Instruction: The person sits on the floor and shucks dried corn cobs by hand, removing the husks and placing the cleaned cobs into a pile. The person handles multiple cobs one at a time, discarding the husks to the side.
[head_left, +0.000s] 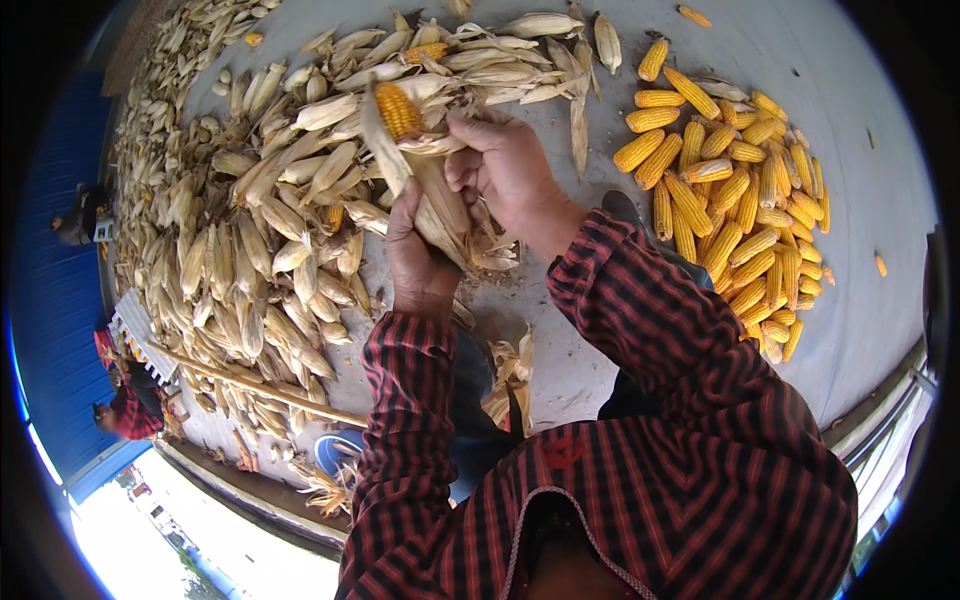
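Note:
A partly husked ear of corn (399, 112) is held up before me, its yellow kernels bare at the top and dry husk hanging down below. My left hand (421, 251) grips the lower husk (442, 202) from beneath. Higher up on the right, the fingers of my right hand (510, 161) are closed on husk at the ear's side; what lies under those fingers is partly hidden. Behind the ear spreads a large heap of corn in dry husks (315, 180). To the right is a pile of bare yellow cobs (735, 202).
A wooden pole (262, 390) lies along the heap's near left edge, by a rake-like grey board (142, 337). A blue bucket (337, 450) stands beside my left sleeve. Loose husks (511, 375) lie between my legs. Two people (135, 405) (79, 214) are at the far left.

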